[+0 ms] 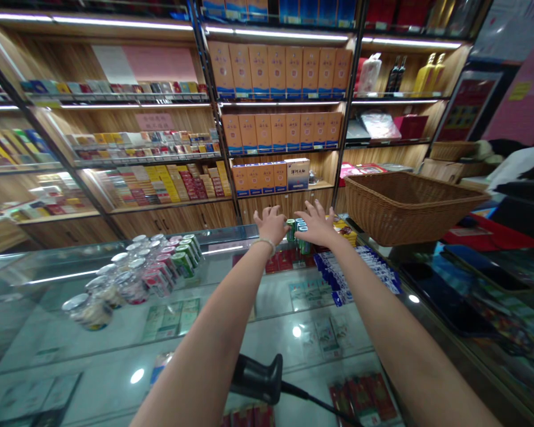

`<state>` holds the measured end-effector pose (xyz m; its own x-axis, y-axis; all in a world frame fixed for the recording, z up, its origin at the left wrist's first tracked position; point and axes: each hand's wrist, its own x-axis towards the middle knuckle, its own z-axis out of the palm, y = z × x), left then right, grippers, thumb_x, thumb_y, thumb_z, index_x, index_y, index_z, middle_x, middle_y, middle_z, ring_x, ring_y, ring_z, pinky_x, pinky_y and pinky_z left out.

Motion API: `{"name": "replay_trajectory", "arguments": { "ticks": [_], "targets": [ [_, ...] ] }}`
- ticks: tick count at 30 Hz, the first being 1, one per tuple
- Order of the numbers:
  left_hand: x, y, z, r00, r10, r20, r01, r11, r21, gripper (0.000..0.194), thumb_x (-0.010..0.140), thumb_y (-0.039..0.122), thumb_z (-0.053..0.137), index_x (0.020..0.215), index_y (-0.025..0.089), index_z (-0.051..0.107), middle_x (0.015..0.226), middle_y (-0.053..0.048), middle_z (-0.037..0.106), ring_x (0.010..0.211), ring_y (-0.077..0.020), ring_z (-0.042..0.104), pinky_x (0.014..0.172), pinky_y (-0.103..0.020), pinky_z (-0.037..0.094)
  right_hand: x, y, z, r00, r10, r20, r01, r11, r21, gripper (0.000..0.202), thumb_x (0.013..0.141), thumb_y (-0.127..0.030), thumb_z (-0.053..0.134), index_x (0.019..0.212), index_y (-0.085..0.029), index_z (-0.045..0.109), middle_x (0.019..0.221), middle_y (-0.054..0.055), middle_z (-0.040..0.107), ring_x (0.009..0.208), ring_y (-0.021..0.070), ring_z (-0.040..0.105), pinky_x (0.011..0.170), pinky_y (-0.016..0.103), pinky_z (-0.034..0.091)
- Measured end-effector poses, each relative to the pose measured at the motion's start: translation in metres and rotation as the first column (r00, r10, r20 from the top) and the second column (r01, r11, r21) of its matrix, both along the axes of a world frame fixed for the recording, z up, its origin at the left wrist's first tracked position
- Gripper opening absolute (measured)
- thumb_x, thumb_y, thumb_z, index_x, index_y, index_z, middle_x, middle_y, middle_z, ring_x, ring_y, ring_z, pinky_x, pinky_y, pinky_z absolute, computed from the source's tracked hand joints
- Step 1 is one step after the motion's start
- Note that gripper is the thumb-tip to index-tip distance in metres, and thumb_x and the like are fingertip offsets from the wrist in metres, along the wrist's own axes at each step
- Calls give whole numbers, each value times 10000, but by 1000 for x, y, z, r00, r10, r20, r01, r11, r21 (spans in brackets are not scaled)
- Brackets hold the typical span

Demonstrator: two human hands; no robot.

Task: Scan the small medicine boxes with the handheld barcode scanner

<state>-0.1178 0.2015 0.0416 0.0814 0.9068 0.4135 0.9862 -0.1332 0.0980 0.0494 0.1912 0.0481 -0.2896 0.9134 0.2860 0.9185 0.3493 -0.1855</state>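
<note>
Both arms reach out over a glass counter [267, 296] to its far side. My left hand [271, 227], with a pale band at its wrist, has its fingers spread and holds nothing I can see. Its thumb side is close to several small green containers [302, 244] standing in a group. On their other side, my right hand [317, 225] is also open, fingers apart, covering part of the group; whether it touches them I cannot tell. Blue-and-white wrapped packets [360, 270] lie in rows beneath my right forearm. Behind that hand sit some yellow packs [345, 230].
Clear jars [131, 284] and green tubs [184, 261] stand in rows on the counter's left. A black handheld scanner [258, 378] with a cable lies nearest me. A wicker basket [409, 207] stands at the right, near a dark phone [485, 267]. Stocked shelves [285, 107] line the back.
</note>
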Motion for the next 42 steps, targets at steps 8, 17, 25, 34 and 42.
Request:
{"name": "replay_trajectory", "arguments": {
  "ticks": [8,17,25,34,42],
  "targets": [
    [2,0,2,1000,23,-14,-24,999,-29,253,903,359,676,1127,309,783,1604,-55,491,1495,-318,356,1258,-686,165,0,-2,2,1000,7,-5,-7,1000,7,710,868,-542,611,1536,-336,493,1763,84,161,1623,373,39,1221,747,18],
    [2,1,2,999,31,-44,-34,998,-57,256,897,379,675,1107,301,798,1606,-62,492,1495,-328,363,1258,-681,169,0,0,0,1000,10,-14,-10,1000,12,712,862,-556,615,1529,-334,505,1761,84,170,1624,376,31,1222,745,11],
    [-3,-6,8,994,101,-49,-105,989,-105,738,891,513,687,1559,281,477,1743,-132,230,1605,-369,169,1254,-708,145,-3,3,-5,998,14,58,-17,999,46,780,920,-708,491,1603,-341,401,1770,97,126,1622,389,13,1211,758,30],
    [-36,-37,21,984,148,-101,-160,980,-118,828,977,610,488,1679,324,155,1780,-65,23,1634,-362,-54,1255,-713,-37,-14,-9,-6,994,16,110,-30,991,132,805,975,-773,272,1661,-351,266,1778,91,75,1620,400,-9,1214,747,-45],
    [-63,-86,33,989,114,-91,-113,993,23,721,1011,534,462,1660,284,273,1767,-101,141,1635,-367,32,1262,-718,-19,-41,-35,8,999,14,40,-25,953,301,697,1021,-638,357,1645,-330,322,1765,112,154,1619,385,43,1220,742,-14]
  ]
}}
